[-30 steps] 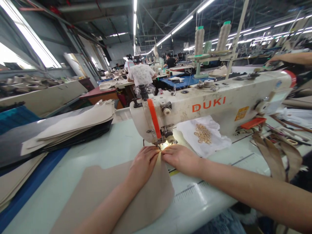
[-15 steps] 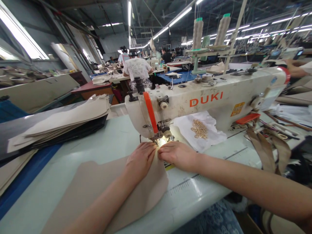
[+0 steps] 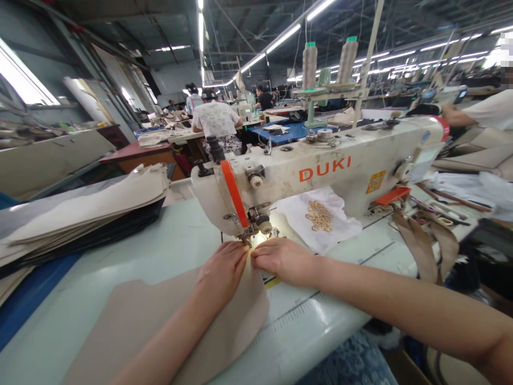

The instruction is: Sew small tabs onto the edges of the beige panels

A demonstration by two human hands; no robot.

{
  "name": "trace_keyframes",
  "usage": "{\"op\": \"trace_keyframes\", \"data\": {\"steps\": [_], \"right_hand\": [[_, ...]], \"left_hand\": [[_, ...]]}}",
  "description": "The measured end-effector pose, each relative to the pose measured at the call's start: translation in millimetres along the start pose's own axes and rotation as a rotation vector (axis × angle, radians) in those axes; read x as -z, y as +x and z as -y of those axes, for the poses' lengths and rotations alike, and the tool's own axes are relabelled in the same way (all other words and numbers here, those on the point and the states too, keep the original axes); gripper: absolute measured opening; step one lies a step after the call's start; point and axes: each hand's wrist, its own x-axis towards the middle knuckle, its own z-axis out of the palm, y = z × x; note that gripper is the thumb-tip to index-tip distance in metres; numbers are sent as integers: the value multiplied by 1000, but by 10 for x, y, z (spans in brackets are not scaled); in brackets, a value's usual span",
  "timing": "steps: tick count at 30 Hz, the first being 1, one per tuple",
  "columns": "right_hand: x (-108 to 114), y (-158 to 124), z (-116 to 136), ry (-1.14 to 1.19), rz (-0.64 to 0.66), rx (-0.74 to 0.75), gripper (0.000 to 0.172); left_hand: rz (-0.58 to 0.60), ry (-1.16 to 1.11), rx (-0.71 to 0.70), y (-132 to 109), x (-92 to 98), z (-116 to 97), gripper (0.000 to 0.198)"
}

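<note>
A large beige fabric panel lies on the pale green table, its upper end under the needle area of a white DUKI sewing machine. My left hand rests on the panel just in front of the presser foot, fingers bent and pressed together on the material. Close beside it, my right hand pinches the panel's right edge near the needle. The fingertips of both hands almost meet there, and they partly hide the fabric edge. A lamp lights this spot.
Behind my right hand, gold metal rings sit on a white cloth. Stacked beige panels lie at the left. Brown straps hang at the right. Thread cones stand behind the machine; a co-worker sits further back.
The whole view has shifted slightly, so the machine appears further left. Both hands stay at the needle on the panel, with little visible movement relative to the machine.
</note>
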Motion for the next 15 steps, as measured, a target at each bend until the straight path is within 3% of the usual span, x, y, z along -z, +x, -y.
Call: {"op": "trace_keyframes", "data": {"steps": [15], "right_hand": [[15, -1, -4, 13, 28, -10, 16]], "left_hand": [[-26, 42, 20, 30, 7, -19, 32]]}}
